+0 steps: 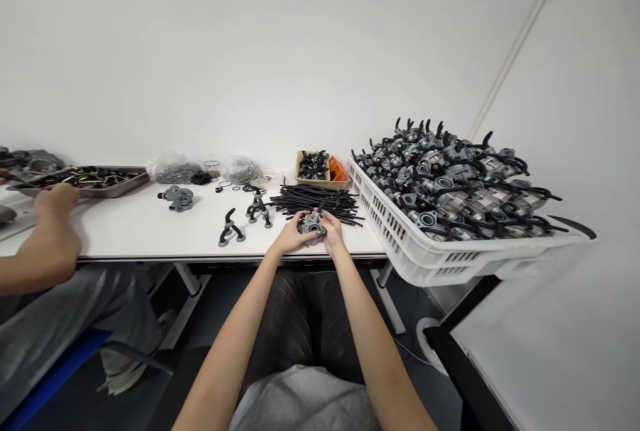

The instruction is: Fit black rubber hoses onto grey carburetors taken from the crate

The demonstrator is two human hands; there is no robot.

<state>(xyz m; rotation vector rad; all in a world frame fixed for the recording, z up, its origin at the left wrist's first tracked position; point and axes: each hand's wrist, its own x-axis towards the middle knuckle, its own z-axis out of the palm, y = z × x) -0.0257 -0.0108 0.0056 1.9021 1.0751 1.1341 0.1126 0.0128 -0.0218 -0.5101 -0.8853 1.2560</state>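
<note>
Grey metal part (313,224) is being held at the front of the white table (150,236): left hand (290,236) is grasping one side, right hand (333,231) the other; two-handed handling is seemingly underway, the next move likely calling for steadiness.

L hand (291,235) & R hand (333,231) are facing ea. other w/ fingers (329,219) curled in a grip, both wrists (276,251) sitting just behind the fingers, while L forearm (239,327) & R forearm (371,324) are slanting back from them twd torso (305,401), well apart.
</note>
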